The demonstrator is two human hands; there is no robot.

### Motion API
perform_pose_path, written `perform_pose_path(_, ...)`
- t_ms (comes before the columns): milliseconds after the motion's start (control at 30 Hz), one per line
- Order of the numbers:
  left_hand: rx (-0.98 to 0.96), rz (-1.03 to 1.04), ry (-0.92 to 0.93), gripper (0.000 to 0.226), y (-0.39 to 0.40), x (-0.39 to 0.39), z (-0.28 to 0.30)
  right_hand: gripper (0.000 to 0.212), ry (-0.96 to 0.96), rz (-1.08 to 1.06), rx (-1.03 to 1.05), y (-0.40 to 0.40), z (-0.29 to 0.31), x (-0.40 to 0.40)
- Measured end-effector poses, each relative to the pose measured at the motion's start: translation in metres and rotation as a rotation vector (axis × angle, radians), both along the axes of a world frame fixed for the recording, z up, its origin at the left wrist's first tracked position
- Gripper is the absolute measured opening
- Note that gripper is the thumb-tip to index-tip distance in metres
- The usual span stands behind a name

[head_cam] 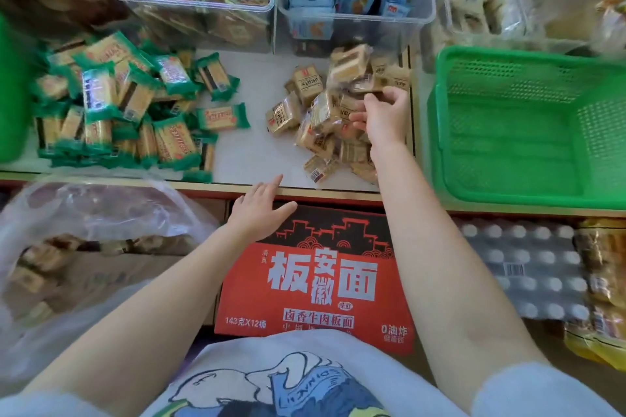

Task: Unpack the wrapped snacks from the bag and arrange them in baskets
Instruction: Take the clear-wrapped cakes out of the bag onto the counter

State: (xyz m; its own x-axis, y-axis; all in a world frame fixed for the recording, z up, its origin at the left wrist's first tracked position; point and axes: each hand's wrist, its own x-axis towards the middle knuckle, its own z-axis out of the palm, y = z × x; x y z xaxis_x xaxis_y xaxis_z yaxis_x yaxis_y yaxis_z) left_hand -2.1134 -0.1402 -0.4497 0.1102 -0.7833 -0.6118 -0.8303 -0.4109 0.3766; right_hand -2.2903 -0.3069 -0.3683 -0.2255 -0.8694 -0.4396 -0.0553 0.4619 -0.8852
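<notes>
- Right hand (384, 117): fingers curled, pinching one tan plastic-wrapped snack (367, 86) atop the tan snack pile (325, 122) on the white shelf (254, 145).
- Left hand (259, 210): fingers straight, slightly spread, holding nothing, at the shelf edge.
- Green perforated plastic basket (525, 132): right of the pile.
- Clear plastic bag (84, 247): lower left, snacks inside.

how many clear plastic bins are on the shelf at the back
3. The left bin holds brown and green packs, the middle bin holds blue packs, the right bin is blurred and cut by the frame edge. More may lie out of view.
</notes>
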Motion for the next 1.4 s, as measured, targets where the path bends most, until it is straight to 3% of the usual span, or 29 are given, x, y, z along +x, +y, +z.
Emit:
perform_pose_path(100,0.017,0.022,0.007,0.072,-0.002,0.0,-0.001,0.034,0.344,0.149,-0.189,0.014,-0.016,-0.001)
perform_pose_path(200,0.029,0.071,0.03,0.071,-0.006,0.003,-0.006,0.051,0.789,0.472,-0.406,0.033,-0.038,-0.006)
perform_pose_path(300,0.013,0.094,0.058,0.071,-0.007,0.004,-0.008,0.063,1.041,0.829,-0.294,0.046,-0.054,-0.011)
perform_pose_path(367,0.012,0.095,0.075,0.071,-0.006,0.004,-0.008,0.064,1.1,0.893,-0.198,0.047,-0.064,-0.016)
perform_pose_path(500,0.0,0.116,0.179,0.069,0.001,0.004,-0.002,0.064,1.035,0.775,-0.144,0.045,-0.05,-0.009)
perform_pose_path(633,-0.332,0.279,0.222,0.047,0.032,0.021,0.016,0.043,0.945,0.573,-0.448,0.083,-0.028,0.03)
perform_pose_path(700,-0.503,0.356,0.123,0.033,0.064,0.047,0.016,0.031,0.804,0.649,-0.526,0.118,-0.026,0.068)
perform_pose_path(767,-0.557,0.442,-0.038,0.03,0.108,0.088,0.007,0.021,0.622,0.857,-0.404,0.158,-0.031,0.114)
perform_pose_path(900,-0.402,0.666,-0.373,0.042,0.203,0.184,-0.005,0.02,0.405,1.339,-0.057,0.234,-0.054,0.215)
perform_pose_path(1067,-0.141,0.827,-0.566,0.052,0.304,0.282,-0.02,0.035,0.203,1.36,0.303,0.311,-0.097,0.324)
perform_pose_path(1233,0.155,0.889,-0.376,0.062,0.344,0.334,-0.043,0.038,0.158,1.332,0.477,0.353,-0.126,0.402)
perform_pose_path(1400,0.07,1.003,-0.043,0.083,0.365,0.354,-0.053,0.04,0.161,1.337,0.487,0.375,-0.147,0.456)
